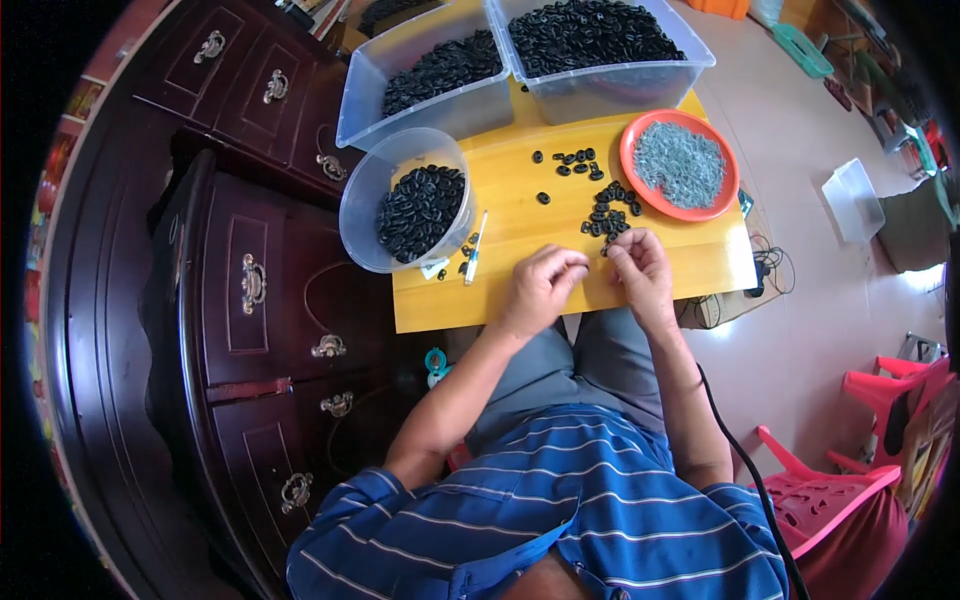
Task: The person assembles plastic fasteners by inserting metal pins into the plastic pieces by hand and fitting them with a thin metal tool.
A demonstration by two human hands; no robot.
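Note:
My left hand (543, 285) and my right hand (640, 268) rest close together on the near part of a yellow wooden table (520, 225), fingers curled and pinched toward each other. Whatever sits between the fingertips is too small to make out. Just beyond my right hand lies a loose heap of small black plastic parts (610, 212). A further few black parts (572, 161) are scattered farther back. An orange round tray (680, 165) with small grey metal pieces stands to the right of the heap.
A round clear tub (405, 200) of black parts sits at the table's left, two rectangular clear bins (425, 75) (600, 50) of them at the back. A white pen (476, 248) lies by the tub. Dark wooden drawers (250, 290) stand left; pink plastic chairs (850, 480) right.

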